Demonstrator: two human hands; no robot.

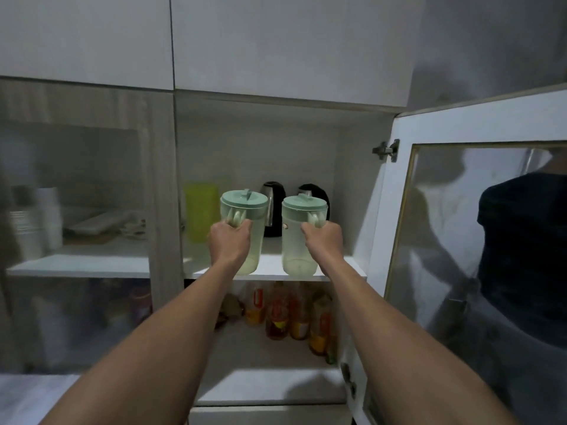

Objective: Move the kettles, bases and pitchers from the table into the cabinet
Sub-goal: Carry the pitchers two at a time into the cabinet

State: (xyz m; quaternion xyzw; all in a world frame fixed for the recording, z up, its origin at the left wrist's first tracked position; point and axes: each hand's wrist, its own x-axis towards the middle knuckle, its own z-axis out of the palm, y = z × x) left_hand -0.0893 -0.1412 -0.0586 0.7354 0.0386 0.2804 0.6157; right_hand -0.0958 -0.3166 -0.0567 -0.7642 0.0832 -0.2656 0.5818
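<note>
Two clear pitchers with pale green lids are at the front edge of the cabinet's upper shelf (270, 266). My left hand (230, 240) grips the handle of the left pitcher (244, 210). My right hand (322, 240) grips the handle of the right pitcher (302, 228). Both pitchers are upright, their bottoms at the shelf's front lip; whether they rest on it I cannot tell. Behind them on the same shelf stand two black kettles, one (274, 194) at the middle and one (316, 191) to its right. No bases can be made out.
A yellow-green container (201, 210) stands at the shelf's left. Several bottles (288, 311) fill the lower shelf. The glass cabinet door (478, 240) hangs open on the right. Behind the shut left glass door (76, 210) are stacked dishes.
</note>
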